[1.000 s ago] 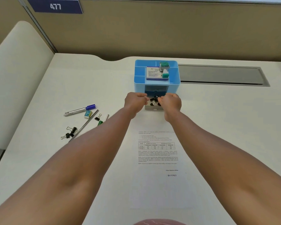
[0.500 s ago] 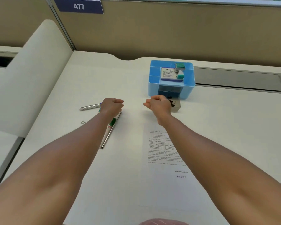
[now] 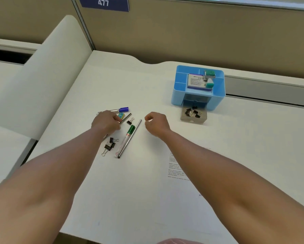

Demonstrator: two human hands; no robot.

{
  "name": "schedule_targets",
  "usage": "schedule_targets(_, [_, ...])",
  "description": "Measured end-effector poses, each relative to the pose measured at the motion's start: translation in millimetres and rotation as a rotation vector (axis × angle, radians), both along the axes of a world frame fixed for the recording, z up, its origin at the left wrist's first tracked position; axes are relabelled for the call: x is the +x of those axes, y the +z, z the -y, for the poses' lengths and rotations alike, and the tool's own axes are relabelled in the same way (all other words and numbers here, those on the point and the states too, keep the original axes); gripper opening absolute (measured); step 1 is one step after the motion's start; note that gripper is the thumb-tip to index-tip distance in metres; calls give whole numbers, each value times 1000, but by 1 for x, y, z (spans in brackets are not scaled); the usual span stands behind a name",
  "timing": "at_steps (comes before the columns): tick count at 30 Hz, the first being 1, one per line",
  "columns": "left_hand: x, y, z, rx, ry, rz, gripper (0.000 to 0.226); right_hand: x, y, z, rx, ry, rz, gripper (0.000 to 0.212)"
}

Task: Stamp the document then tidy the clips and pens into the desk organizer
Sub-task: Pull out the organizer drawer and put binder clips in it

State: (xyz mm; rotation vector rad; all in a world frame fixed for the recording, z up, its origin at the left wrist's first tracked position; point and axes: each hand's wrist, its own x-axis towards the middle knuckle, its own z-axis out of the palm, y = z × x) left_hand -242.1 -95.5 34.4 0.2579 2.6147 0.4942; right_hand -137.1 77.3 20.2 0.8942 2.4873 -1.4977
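Fingers (image 3: 117, 118) of left hand (image 3: 105, 123) touch slim metal pen (image 3: 125, 118).

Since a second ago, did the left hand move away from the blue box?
Yes. The left hand was at the drawer of the blue box; now it is off to that box's left, over the pens and eraser.

two bare forearms are seen reaching in from the lower edge of the head view, uncovered from the elbows to the wrists; no sleeves are worn over the visible length. the left hand (image 3: 106, 123) and the right hand (image 3: 156, 124) are ungloved, and no rings, watch or bands are seen on the fingers or wrists. at the bottom edge, between the arms, a small patch of pinkish, faintly striped fabric (image 3: 179, 241) is glimpsed, too little to be identified as a garment.
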Motion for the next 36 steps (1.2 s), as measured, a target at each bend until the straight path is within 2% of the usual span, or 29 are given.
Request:
schedule_targets(5, [-2,1,14,-196,-194,-1,23,-11,-5,19,253,305,15,40])
schedule_targets(12, [-9,1,27,-250,-358,86,26,-21,-10,32,514,734,44,59])
schedule_targets(18, [-10,3,28,-310,-450,121,35,-26,-10,34,634,910,70,57])
schedule_targets(23, [-10,-2,26,-254,-430,107,36,-26,-9,28,628,792,81,55])
schedule_targets(32, [-3,-20,8,-75,-343,-1,24,-22,-9,4,567,534,106,46])
schedule_targets(36, [-1,-24,2,-56,-343,-40,30,-20,-10,-1,585,469,137,38])
